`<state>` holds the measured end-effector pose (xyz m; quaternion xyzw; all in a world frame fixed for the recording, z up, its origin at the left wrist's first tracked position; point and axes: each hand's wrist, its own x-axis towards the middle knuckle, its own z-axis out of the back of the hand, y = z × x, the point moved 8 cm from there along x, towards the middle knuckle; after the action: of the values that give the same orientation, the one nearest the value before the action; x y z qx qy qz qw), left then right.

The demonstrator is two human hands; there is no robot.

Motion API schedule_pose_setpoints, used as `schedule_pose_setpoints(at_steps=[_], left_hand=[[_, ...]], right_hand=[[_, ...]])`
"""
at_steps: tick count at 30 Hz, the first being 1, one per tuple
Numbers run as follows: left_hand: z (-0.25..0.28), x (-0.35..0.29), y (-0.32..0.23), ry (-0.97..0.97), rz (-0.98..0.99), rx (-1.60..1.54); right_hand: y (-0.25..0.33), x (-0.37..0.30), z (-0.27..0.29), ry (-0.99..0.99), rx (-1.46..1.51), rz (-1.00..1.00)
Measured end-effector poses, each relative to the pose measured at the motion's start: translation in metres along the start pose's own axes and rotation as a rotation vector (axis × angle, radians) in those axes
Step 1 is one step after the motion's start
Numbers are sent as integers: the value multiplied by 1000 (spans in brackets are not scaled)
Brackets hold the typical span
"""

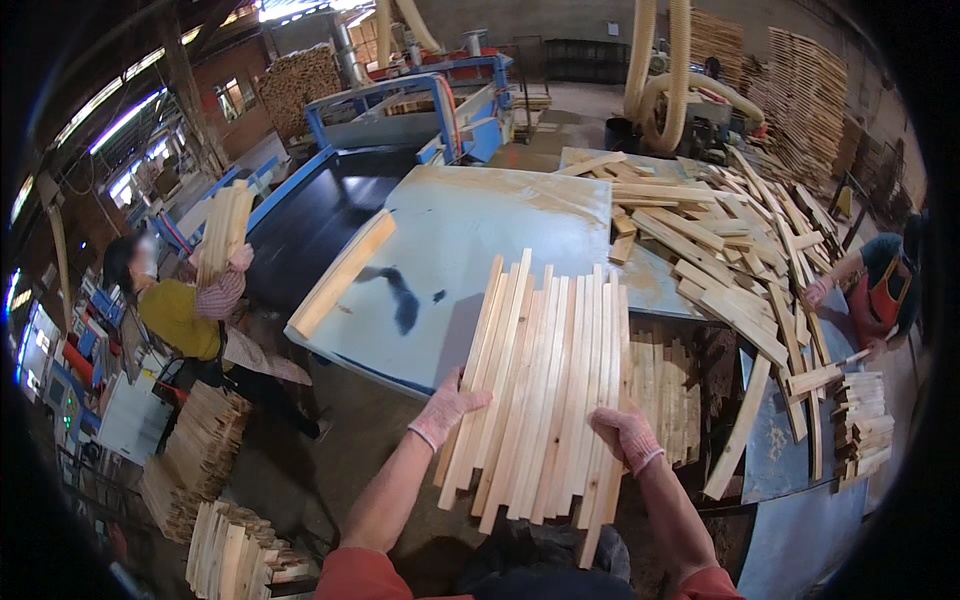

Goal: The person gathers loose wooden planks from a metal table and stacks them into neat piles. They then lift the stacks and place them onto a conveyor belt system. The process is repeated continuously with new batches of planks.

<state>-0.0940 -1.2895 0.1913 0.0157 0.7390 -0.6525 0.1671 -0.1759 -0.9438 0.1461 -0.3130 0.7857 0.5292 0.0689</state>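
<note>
A wide row of pale wooden strips [545, 390], laid side by side with uneven ends, is held up between my gloved hands above the near edge of the grey metal table [500, 200]. My left hand [452, 405] grips the row's left side, thumb toward the strips. Against the right side presses my right hand [625, 435], its fingers closed around the outer strips. The far ends of the strips reach over the tabletop, while the near ends hang in front of my body. The undersides of the strips are hidden.
A wooden board [345, 270] lies along the table's left edge. Loose planks [700, 230] are heaped at right, where a person [880, 285] in a red apron works. Another person [180, 315] at left carries boards [226, 228]. Stacked strips [195, 460] stand lower left; a blue-framed machine [400, 110] stands behind.
</note>
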Motion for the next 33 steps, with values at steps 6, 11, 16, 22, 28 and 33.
schedule_pose_setpoints(at_steps=[6, 11, 16, 22, 28, 33], left_hand=[[99, 32, -65, -27, 77, 733], [170, 70, -93, -347, 240, 1181], [203, 102, -103, -490, 214, 1327], [266, 175, -115, -549, 143, 1525], [332, 236, -133, -457, 90, 1489], [406, 240, -184, -528, -118, 1475]], right_hand=[[-18, 45, -115, -79, -23, 93], [-20, 98, -192, -60, -11, 118], [-27, 157, -256, -78, -14, 126], [-24, 230, -315, -74, 5, 98], [-7, 286, -370, -9, 101, 163], [-6, 312, -401, -32, 8, 124]])
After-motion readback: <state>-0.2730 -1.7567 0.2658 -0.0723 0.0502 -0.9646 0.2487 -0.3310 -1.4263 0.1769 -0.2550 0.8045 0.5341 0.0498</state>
